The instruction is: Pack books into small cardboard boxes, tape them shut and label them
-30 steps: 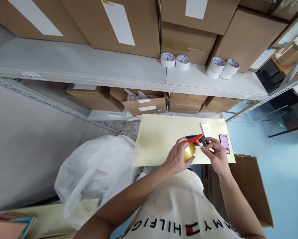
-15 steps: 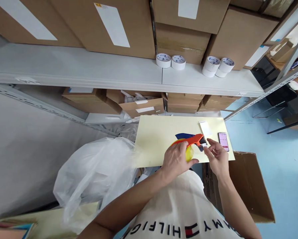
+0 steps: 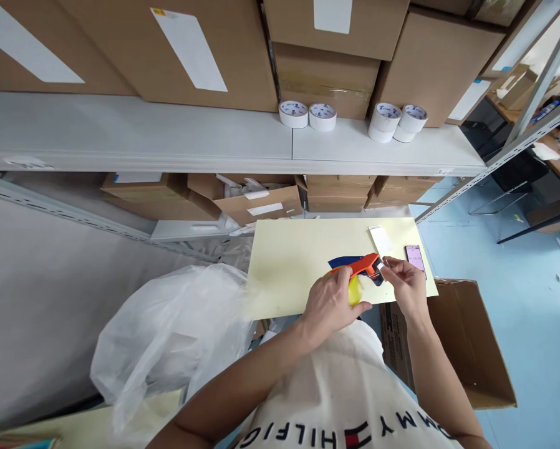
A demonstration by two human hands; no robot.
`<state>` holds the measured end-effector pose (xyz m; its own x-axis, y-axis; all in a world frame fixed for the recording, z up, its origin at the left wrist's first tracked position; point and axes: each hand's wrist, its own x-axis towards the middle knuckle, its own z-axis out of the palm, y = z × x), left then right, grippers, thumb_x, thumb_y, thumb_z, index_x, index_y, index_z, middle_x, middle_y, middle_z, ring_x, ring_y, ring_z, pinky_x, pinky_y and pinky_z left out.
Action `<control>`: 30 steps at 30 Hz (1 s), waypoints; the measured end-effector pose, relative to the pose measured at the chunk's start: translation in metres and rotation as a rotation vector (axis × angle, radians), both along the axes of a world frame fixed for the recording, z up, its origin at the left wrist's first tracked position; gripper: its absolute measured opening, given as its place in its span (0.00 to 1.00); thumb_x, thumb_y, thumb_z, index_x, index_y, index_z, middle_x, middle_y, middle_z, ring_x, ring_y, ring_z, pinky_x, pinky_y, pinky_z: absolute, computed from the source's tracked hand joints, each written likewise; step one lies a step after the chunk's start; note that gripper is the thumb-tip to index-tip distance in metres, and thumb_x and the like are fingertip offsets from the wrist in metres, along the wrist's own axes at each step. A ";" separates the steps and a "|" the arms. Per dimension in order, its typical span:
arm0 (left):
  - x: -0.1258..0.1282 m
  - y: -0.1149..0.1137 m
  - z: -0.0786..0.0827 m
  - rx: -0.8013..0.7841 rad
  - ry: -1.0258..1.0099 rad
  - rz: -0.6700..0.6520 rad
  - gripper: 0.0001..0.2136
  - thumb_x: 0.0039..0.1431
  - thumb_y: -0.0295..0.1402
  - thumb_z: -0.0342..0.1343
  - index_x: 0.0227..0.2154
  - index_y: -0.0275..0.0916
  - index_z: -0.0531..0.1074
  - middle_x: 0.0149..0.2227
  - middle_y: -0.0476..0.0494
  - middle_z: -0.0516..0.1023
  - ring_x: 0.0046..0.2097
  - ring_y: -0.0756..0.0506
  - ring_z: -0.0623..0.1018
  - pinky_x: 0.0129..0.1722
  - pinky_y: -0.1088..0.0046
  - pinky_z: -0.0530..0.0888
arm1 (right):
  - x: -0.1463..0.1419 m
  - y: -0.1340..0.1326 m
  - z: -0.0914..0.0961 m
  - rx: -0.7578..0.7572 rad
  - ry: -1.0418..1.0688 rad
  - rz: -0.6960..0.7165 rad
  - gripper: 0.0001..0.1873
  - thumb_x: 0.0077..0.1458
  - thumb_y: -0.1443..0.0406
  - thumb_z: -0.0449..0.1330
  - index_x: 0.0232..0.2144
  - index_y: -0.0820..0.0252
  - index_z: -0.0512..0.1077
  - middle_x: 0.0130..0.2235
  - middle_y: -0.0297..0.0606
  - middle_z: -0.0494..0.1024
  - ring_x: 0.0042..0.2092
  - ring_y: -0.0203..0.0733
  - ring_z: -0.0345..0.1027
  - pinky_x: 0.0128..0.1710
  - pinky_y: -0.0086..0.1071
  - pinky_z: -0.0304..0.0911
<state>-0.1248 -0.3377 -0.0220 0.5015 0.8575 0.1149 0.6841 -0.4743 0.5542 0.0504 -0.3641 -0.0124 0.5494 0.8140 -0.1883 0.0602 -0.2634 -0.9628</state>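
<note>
My left hand [image 3: 331,305] is wrapped round a hand-held tape dispenser [image 3: 364,264] above the pale yellow tabletop. The dispenser has an orange frame, a dark blue part and a metal end pointing right, with a yellow round part [image 3: 354,290] beneath the frame. At that metal end are the pinched fingers of my right hand [image 3: 405,285]. A small white bit shows beside these fingertips; what they grip is too small to make out.
On the tabletop [image 3: 284,268] lie a white card [image 3: 380,239] and a phone [image 3: 415,258]. Several white tape rolls [image 3: 322,116] stand on the grey shelf [image 3: 191,137] before cardboard boxes. A plastic bag [image 3: 168,337] is at left, an open carton [image 3: 471,343] at right.
The view has shifted slightly. My right fingers have moved a little at the dispenser's metal end, and less of the white bit shows there. My left hand keeps its hold.
</note>
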 end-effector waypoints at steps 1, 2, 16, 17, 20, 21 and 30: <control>0.000 0.001 0.001 -0.007 0.007 -0.002 0.27 0.42 0.45 0.69 0.39 0.42 0.60 0.33 0.44 0.78 0.36 0.37 0.80 0.34 0.63 0.75 | 0.003 0.003 0.000 -0.005 0.011 0.015 0.16 0.37 0.57 0.70 0.15 0.57 0.68 0.38 0.46 0.81 0.49 0.56 0.73 0.45 0.44 0.66; 0.000 0.001 0.002 -0.008 0.009 0.005 0.27 0.42 0.45 0.69 0.40 0.41 0.60 0.33 0.44 0.78 0.36 0.37 0.80 0.34 0.63 0.74 | 0.006 0.006 -0.001 -0.005 0.034 0.031 0.16 0.36 0.57 0.71 0.15 0.57 0.68 0.35 0.44 0.81 0.48 0.55 0.73 0.45 0.44 0.66; -0.004 0.011 0.006 -0.167 0.013 0.013 0.26 0.43 0.44 0.67 0.40 0.42 0.58 0.31 0.46 0.76 0.34 0.37 0.80 0.31 0.64 0.72 | 0.017 0.022 0.003 0.059 0.007 0.169 0.17 0.40 0.54 0.71 0.18 0.57 0.69 0.37 0.41 0.79 0.42 0.47 0.73 0.43 0.40 0.65; -0.005 0.012 0.007 -0.180 0.005 0.018 0.27 0.42 0.45 0.67 0.40 0.43 0.58 0.32 0.46 0.76 0.34 0.37 0.79 0.31 0.64 0.72 | 0.021 0.023 0.005 0.035 0.014 0.206 0.18 0.39 0.53 0.71 0.18 0.57 0.70 0.34 0.39 0.79 0.39 0.45 0.72 0.40 0.39 0.65; -0.006 0.016 0.010 -0.205 -0.043 0.038 0.27 0.41 0.45 0.67 0.39 0.43 0.58 0.32 0.47 0.76 0.34 0.39 0.79 0.32 0.65 0.71 | 0.032 0.024 0.006 -0.015 0.078 0.269 0.20 0.38 0.50 0.72 0.19 0.57 0.70 0.26 0.33 0.75 0.30 0.38 0.67 0.34 0.35 0.62; -0.006 0.017 0.011 -0.212 -0.066 0.048 0.27 0.41 0.45 0.67 0.39 0.44 0.58 0.32 0.48 0.75 0.34 0.39 0.79 0.32 0.65 0.71 | 0.035 0.024 0.005 -0.021 0.108 0.272 0.21 0.37 0.50 0.72 0.19 0.57 0.70 0.24 0.32 0.74 0.29 0.37 0.65 0.33 0.34 0.62; -0.015 0.034 0.018 -0.383 -0.305 -0.079 0.24 0.39 0.42 0.66 0.35 0.44 0.59 0.28 0.56 0.70 0.26 0.49 0.71 0.28 0.72 0.65 | 0.060 0.037 0.007 -0.161 0.358 0.289 0.23 0.32 0.51 0.75 0.19 0.58 0.69 0.23 0.31 0.74 0.27 0.36 0.68 0.32 0.33 0.67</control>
